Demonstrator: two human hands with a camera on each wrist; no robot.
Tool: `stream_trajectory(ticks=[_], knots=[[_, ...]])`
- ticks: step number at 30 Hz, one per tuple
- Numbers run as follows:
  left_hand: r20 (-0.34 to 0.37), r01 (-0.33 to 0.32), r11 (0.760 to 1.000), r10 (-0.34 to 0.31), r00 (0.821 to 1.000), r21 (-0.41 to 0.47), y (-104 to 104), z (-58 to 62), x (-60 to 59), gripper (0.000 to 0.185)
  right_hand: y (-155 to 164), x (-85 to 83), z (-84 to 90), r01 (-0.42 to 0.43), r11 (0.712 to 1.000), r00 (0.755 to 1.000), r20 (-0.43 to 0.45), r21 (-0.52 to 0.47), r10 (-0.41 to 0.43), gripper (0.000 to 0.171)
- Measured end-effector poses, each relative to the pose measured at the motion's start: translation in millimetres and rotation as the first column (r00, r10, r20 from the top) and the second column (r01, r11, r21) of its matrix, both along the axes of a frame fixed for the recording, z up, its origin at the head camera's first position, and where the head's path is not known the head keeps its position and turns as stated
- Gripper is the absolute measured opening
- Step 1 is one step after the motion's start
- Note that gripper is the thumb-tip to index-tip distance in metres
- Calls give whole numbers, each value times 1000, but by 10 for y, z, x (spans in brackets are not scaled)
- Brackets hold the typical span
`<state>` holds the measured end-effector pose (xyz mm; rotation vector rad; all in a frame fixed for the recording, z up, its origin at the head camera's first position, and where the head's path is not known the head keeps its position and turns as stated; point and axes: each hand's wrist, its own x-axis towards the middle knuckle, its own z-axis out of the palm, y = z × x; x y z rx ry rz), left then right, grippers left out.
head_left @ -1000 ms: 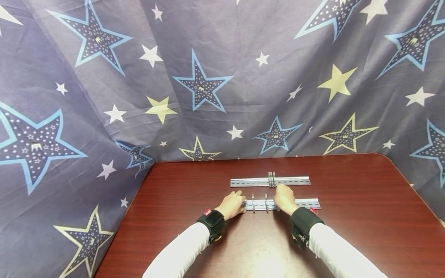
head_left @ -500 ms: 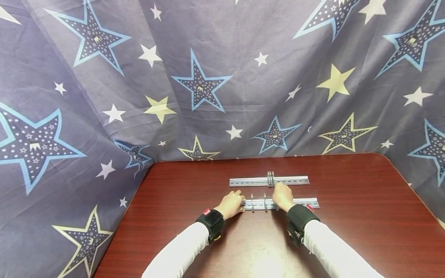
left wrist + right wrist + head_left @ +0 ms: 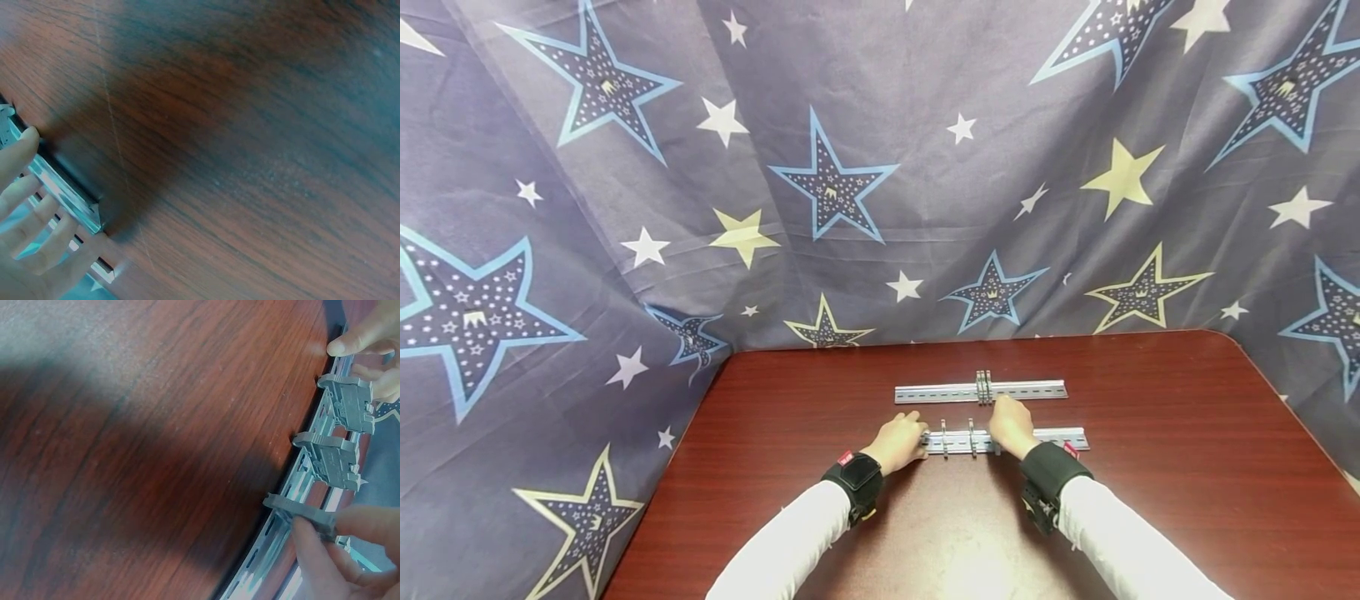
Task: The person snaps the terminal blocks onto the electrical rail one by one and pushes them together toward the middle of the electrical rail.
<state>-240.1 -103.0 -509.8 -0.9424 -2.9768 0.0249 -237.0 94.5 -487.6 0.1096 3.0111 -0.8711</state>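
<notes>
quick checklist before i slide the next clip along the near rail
1. Left hand holds the near rail at its left end: ok.
2. Right hand pinches the third grey clip: ok.
3. The two other clips sit upright on the rail: ok.
4. Rail flat on the table: ok.
5. Pinched clip fully seated on the rail: cannot tell.
6. Far rail lies apart from the hands: ok.

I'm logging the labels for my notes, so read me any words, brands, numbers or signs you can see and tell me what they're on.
No readable text.
Red tag on the left wrist strap: too small to read.
Red tag on the right wrist strap: too small to read.
Near rail, grey clips: no markings show.
</notes>
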Motion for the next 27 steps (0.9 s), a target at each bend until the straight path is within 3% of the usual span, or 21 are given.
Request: stream_trajectory(ticks=[5,19,25,27], knots=[[0,-1,1000,1,1000,-2,4,14,0,31,15,25,19,-2,1000,1000,2,0,2,4],[0,8,1000,-8,1000,-6,6,9,10,30,242,97,131,-66,998,998,19,-14,66,41],[-2,6,1000,-6,1000,-6,-3,18,8,30,517,63,176,-195,981,981,-15,-14,195,16],[-3,7,1000,-7,1000,-6,-8,17,7,30,603,56,181,-226,974,974,-18,4,226,16]])
